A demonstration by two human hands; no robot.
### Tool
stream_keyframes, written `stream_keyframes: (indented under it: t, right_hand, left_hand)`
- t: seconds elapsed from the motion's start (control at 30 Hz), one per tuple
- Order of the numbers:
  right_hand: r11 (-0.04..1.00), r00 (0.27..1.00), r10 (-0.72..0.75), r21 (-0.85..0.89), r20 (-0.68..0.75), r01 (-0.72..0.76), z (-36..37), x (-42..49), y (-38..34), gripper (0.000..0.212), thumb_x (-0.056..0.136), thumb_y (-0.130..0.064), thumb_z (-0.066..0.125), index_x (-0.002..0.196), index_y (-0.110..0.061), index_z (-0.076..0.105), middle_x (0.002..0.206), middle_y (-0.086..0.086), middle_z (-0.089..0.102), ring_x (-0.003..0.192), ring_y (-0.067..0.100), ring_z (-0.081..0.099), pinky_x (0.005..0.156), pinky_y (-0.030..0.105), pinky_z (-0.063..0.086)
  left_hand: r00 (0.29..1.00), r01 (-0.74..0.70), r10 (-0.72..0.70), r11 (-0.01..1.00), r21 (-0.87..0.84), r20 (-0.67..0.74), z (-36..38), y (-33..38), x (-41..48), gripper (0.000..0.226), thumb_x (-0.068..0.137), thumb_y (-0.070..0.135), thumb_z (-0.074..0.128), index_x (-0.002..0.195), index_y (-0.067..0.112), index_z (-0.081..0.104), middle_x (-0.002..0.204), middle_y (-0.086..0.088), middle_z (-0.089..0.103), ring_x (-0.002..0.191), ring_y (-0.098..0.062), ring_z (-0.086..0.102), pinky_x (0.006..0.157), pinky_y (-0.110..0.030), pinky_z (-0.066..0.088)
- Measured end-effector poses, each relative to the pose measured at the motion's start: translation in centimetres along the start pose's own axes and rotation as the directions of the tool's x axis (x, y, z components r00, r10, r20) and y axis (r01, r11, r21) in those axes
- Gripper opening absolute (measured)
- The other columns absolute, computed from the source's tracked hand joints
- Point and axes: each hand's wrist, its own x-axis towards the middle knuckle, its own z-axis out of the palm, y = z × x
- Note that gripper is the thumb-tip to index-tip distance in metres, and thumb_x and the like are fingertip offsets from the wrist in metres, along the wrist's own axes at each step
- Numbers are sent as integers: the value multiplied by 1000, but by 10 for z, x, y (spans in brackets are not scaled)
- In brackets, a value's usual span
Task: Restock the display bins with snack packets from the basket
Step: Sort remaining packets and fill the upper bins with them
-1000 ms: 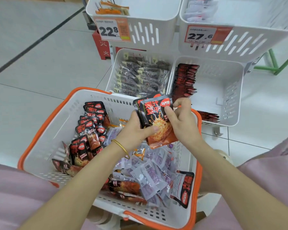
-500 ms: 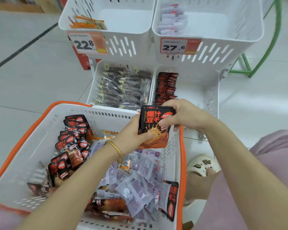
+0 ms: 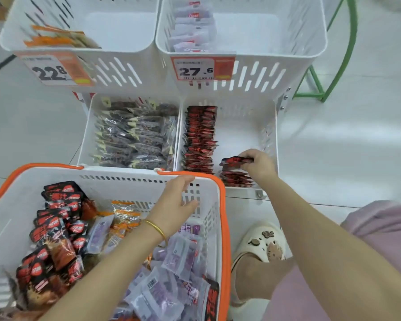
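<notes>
My right hand (image 3: 258, 165) reaches into the lower right white bin (image 3: 267, 135) and pinches a black-and-red snack packet (image 3: 235, 161) over a short row of the same packets (image 3: 235, 177). A longer row of these packets (image 3: 200, 137) stands along that bin's left side. My left hand (image 3: 175, 205) hovers with relaxed fingers, holding nothing, over the far right corner of the orange-rimmed white basket (image 3: 222, 205). The basket holds black-and-red packets (image 3: 53, 230), purple packets (image 3: 171, 274) and orange ones (image 3: 124, 216).
The lower left bin (image 3: 87, 135) is full of dark packets. Upper bins carry price tags 22.8 (image 3: 53, 70) and 27.6 (image 3: 199, 69), each with few packets. A green metal frame (image 3: 333, 66) stands at the right. My foot in a white clog (image 3: 259, 246) is beside the basket.
My right hand carried the black-and-red packet from above the basket into the lower right bin. My left hand let go of it and stays over the basket. The camera tilted forward.
</notes>
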Motion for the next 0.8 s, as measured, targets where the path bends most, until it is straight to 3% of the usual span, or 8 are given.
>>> stream_keyframes:
  t: [0.1,0.17,0.23,0.3,0.37,0.47,0.8]
  right_hand:
    - [994,988,99,32,117,-104,10,5,12,40,85,10,39,108,-8,67,113,9,65,105,20,54,90,18,43]
    - [974,972,186,105,141,-201,10,6,10,47,85,10,33,113,-8,67,125,8,61,113,18,52,84,16,39]
    - [936,949,264,192,169,-295,7,6,4,38,91,2,40,120,-8,64,131,7,55,121,21,48,77,17,37]
    - [904,936,300,257,186,-341,3,7,4,35,96,-19,43,125,-11,61,137,8,47,127,25,41,85,25,31]
    - [915,937,305,218,172,-338,4,10,6,44,99,-32,30,128,-14,58,143,9,41,130,28,38,94,34,30]
    - [927,929,339,113,150,-356,7,13,2,53,101,-40,21,133,-14,54,146,11,41,131,30,38,106,38,29]
    - [967,944,235,45,232,-252,22,11,-3,46,103,-30,26,125,-8,59,143,9,45,129,26,41,103,30,30]
  left_hand:
    - [1000,6,-6,1000,1,-9,1,-2,2,49,91,10,55,136,18,37,138,1,38,123,-2,35,100,-27,41]
    - [1000,7,-7,1000,-9,-14,2,-4,4,47,91,10,55,134,19,39,136,1,39,120,0,36,97,-24,43]
    - [1000,-3,3,1000,-14,-15,3,-4,5,46,91,9,55,133,20,40,134,1,40,119,0,37,90,-14,42]
    - [1000,-9,9,1000,-18,-8,5,-4,6,47,91,8,55,134,19,40,134,2,41,118,1,37,82,-5,42]
    - [1000,-11,11,1000,-18,-4,6,-4,7,47,91,7,55,134,20,40,134,4,41,119,1,38,78,-2,41]
    - [1000,-13,12,1000,-28,-11,6,-5,6,47,91,7,55,133,21,41,133,5,42,118,2,39,77,-1,41]
    - [1000,11,-11,998,-55,-11,8,-6,3,45,91,8,55,133,20,40,135,5,41,120,0,38,75,2,39]
